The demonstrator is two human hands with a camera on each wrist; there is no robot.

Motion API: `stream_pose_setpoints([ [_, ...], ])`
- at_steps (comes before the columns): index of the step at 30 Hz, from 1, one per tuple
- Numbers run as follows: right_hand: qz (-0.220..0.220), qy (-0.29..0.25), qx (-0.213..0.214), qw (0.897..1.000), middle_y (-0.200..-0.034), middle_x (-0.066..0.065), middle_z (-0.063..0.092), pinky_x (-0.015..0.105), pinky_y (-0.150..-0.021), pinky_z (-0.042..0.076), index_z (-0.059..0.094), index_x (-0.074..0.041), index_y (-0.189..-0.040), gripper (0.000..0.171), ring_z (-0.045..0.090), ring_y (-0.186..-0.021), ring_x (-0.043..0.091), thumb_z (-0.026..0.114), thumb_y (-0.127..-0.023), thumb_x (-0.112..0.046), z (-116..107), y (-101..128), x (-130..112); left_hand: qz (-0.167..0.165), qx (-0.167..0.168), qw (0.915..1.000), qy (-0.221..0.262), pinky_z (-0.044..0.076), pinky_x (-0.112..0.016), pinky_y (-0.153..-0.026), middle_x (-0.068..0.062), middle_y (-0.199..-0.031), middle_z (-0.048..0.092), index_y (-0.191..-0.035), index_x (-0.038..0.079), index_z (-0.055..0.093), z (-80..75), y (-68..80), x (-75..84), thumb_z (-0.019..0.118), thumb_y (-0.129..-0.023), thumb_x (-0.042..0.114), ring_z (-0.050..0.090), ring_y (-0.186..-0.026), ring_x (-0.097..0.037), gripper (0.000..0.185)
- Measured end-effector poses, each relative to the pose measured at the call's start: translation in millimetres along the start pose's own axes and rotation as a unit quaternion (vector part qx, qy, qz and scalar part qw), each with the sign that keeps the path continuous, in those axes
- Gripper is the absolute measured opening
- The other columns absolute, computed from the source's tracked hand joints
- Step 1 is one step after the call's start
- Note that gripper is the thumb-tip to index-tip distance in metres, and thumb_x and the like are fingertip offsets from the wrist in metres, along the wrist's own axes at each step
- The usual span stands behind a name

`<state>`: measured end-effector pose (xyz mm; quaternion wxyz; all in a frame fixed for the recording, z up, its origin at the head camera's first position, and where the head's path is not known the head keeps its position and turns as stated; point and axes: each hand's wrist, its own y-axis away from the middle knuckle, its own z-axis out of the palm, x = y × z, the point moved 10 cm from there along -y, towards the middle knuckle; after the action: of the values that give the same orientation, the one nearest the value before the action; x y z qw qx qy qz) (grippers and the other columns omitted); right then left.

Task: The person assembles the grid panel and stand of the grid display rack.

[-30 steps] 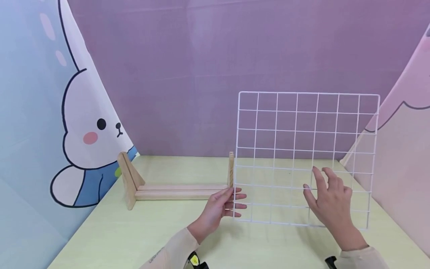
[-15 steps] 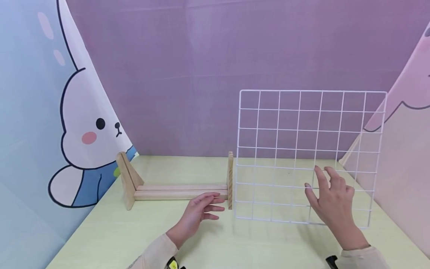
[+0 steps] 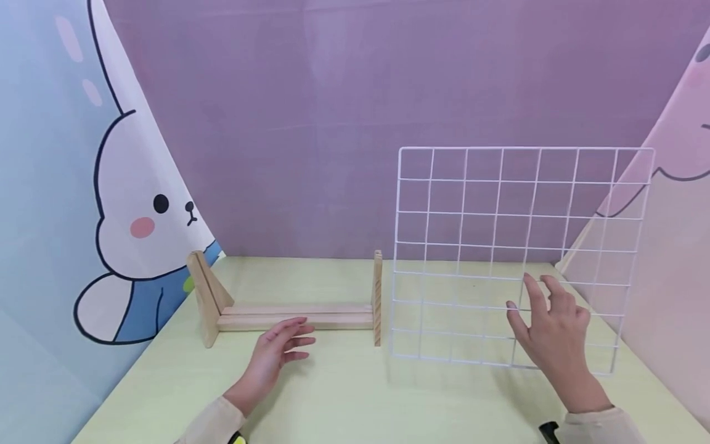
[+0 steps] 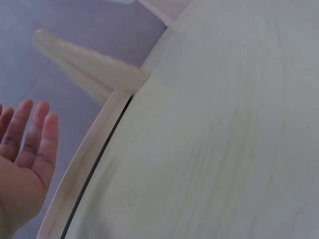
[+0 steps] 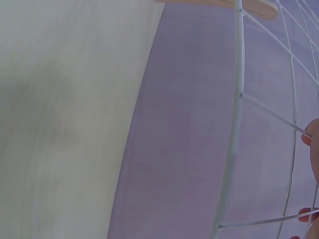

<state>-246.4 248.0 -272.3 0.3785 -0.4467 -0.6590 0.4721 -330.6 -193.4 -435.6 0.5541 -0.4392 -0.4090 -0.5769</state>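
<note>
Currently, your left hand (image 3: 269,359): fingers loosely spread, in front of wooden stand (image 3: 344,320).
Your right hand (image 3: 554,336): curled fingers gripping wire grid (image 3: 496,214).
Place of wire grid: upright, right of wooden stand.

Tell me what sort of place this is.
Probably an indoor tabletop workspace, screened off like a booth: a pale wood-grain table, a plain purple backdrop behind it, and cartoon-printed panels along both sides.
</note>
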Motion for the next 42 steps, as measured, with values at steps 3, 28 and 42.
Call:
stream_pose_setpoints([
  [3, 0.001, 0.002, 0.000, 1.000, -0.119, 0.028, 0.055, 0.058, -0.052, 0.029, 0.056, -0.002, -0.124, 0.053, 0.050, -0.088, 0.051, 0.048, -0.094, -0.045, -0.9, -0.2, 1.9, 0.014, 0.036, 0.9992, 0.002, 0.061, -0.037, -0.076, -0.006, -0.104, 0.074, -0.106, 0.019, 0.072, -24.4, 1.2, 8.4, 0.056, -0.101, 0.015, 0.070, -0.097, -0.025, 0.018],
  [28, 0.005, 0.013, 0.027, 1.000, -0.118, 0.028, 0.054, 0.057, -0.052, 0.025, 0.057, -0.002, -0.121, 0.054, 0.049, -0.089, 0.049, 0.046, -0.095, -0.049, -10.2, 1.1, 14.4, 0.051, 0.306, 0.9479, 0.075, 0.056, -0.019, -0.064, 0.011, -0.090, 0.069, -0.108, 0.018, 0.069, -192.9, 20.6, 45.9, 0.071, -0.093, 0.011, 0.064, -0.082, -0.004, 0.017],
  [42, 0.009, 0.019, 0.030, 0.999, -0.118, 0.028, 0.055, 0.057, -0.053, 0.025, 0.057, -0.003, -0.121, 0.056, 0.048, -0.083, 0.048, 0.046, -0.096, -0.052, -13.0, 3.3, 19.1, -0.066, 0.242, 0.9678, 0.011, 0.049, -0.010, -0.086, 0.008, -0.141, 0.042, -0.158, 0.017, 0.025, -209.3, 2.1, 18.0, 0.067, -0.094, 0.005, 0.055, -0.101, 0.007, 0.077],
])
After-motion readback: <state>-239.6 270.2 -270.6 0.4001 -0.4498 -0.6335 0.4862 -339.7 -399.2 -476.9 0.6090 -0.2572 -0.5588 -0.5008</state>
